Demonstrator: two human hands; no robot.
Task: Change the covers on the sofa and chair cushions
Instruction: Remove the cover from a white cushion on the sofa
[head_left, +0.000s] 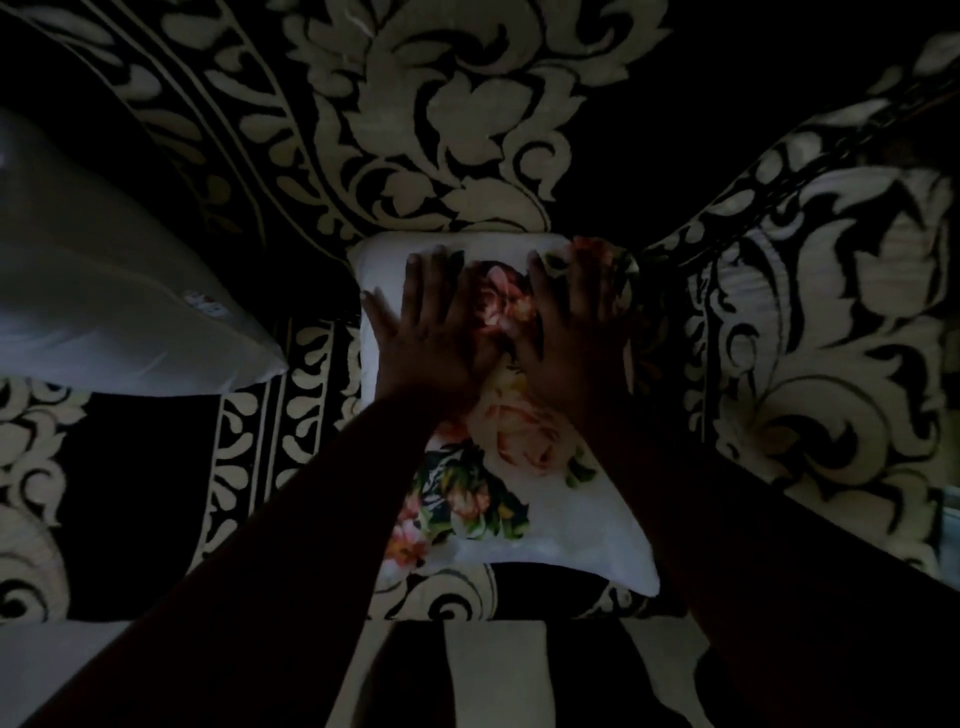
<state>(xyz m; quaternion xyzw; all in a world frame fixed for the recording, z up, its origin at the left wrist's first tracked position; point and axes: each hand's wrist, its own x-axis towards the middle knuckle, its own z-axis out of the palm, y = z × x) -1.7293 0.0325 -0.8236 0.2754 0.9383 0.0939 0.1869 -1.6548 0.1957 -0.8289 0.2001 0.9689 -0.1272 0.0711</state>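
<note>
Floral cushion, flat hands (both) pressing

A cushion lies on the sofa seat, against the backrest and just beside the armrest on its right. Both hands rest side by side on its far half. A second cushion lies to its left.

The floral cushion fills the corner of the seat, its far edge touching the sofa back and its right side close against the armrest, so neither side offers a gap. Both hands lie flat on its far half. Left of it a strip of patterned seat lies open, bounded farther left by a plain white pillow. The near edge is reachable from the front.
</note>
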